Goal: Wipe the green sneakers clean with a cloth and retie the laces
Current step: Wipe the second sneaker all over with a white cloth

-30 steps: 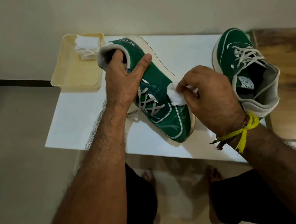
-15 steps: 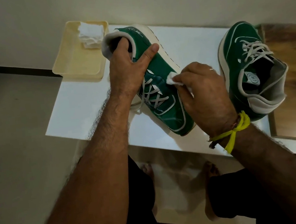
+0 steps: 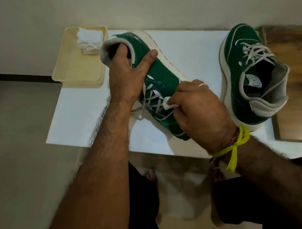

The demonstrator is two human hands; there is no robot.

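Observation:
A green sneaker (image 3: 162, 72) with grey laces lies tilted on its side on the white table (image 3: 83, 109). My left hand (image 3: 126, 76) grips its collar, fingers inside the opening and thumb along the green side. My right hand (image 3: 195, 108) pinches a small white cloth (image 3: 167, 104) and presses it against the sneaker beside the laces, near the toe. The second green sneaker (image 3: 249, 71) stands upright at the table's right, its laces loose, untouched by either hand.
A cream tray (image 3: 75, 70) at the table's back left corner holds folded white cloths (image 3: 89, 41). A wall runs behind the table. A wooden surface (image 3: 296, 82) lies to the right. My knees and bare feet show below the table's near edge.
My right hand has slid the cloth from the sneaker's side near the sole down toward the laces and toe. My left hand keeps its grip on the collar.

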